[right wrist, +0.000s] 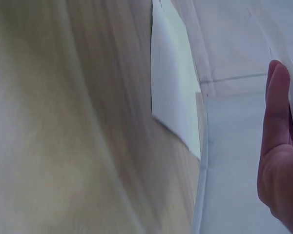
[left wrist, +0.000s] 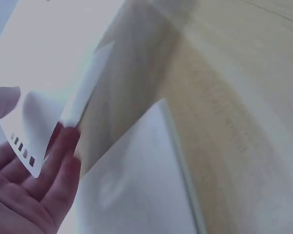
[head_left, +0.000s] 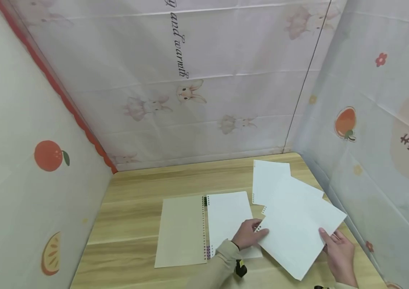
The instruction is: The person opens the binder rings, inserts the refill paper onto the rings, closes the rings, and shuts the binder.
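Note:
Both hands hold a white loose-leaf sheet [head_left: 298,237] with punched holes, tilted above the right side of the table. My left hand [head_left: 247,236] pinches its punched edge, thumb on top and fingers beneath; in the left wrist view the punched corner [left wrist: 24,151] curves over the fingers. At the opposite edge my right hand [head_left: 341,255] grips the paper, thumb over the face. Just left lies an open binder, with a tan cover [head_left: 183,233] and a stack of white pages [head_left: 226,212]. Green [head_left: 205,201] and purple pieces [head_left: 208,252] show along its spine.
Two more punched sheets lie beyond the held one: one at the back [head_left: 270,180], another [head_left: 300,185] partly covered. The wooden table [head_left: 128,224] meets printed fabric walls at the left, back [head_left: 204,148] and right. A black device [head_left: 240,268] sits at the left wrist.

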Available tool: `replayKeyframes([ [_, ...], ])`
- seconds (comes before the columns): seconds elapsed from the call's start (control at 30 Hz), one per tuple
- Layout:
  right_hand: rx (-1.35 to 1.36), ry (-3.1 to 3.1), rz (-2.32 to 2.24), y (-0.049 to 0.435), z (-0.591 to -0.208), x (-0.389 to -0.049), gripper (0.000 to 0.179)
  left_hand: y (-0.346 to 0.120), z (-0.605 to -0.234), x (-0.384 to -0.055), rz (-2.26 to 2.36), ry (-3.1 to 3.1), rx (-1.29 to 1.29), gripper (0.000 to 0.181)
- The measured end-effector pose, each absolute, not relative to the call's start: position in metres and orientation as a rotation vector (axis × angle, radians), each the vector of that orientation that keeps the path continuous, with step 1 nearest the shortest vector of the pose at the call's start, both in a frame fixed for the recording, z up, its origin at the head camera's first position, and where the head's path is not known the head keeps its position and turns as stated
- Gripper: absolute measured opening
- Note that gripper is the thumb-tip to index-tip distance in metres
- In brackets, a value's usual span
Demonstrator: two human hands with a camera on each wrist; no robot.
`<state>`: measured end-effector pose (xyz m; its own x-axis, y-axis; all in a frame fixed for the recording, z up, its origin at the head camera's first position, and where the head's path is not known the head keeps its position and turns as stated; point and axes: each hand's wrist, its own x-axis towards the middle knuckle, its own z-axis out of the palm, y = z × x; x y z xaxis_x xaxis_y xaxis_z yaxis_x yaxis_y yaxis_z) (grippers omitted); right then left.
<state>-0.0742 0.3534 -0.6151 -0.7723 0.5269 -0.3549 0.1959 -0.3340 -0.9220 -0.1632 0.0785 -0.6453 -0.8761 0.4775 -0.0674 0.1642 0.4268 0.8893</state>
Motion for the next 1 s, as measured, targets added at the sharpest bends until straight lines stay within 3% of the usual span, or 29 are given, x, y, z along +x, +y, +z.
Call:
replayKeyframes([
  [0.2, -0.832, -1.708, 2.244, 0.332, -0.612, -0.096, 0.025, 0.053, -0.642, -0.162, 1.557, 2.308, 0.398, 0.036],
  [0.27, -0.828, -1.749, 2.247, 0.325, -0.611, -0.104, 0.028, 0.043, -0.64, -0.16, 1.598, 2.29, 0.318, 0.039],
  [0.43, -0.8, -1.899, 2.257, 0.304, -0.612, -0.126, 0.064, 0.017, -0.636, -0.156, 1.718, 2.24, 0.147, 0.043],
  [0.53, -0.757, -2.009, 2.26, 0.289, -0.615, -0.139, 0.074, 0.002, -0.636, -0.158, 1.785, 2.221, 0.051, 0.04],
  [1.0, -0.611, -2.292, 2.307, 0.218, -0.633, -0.158, 0.069, -0.049, -0.644, -0.151, 1.995, 2.159, -0.237, 0.037],
])
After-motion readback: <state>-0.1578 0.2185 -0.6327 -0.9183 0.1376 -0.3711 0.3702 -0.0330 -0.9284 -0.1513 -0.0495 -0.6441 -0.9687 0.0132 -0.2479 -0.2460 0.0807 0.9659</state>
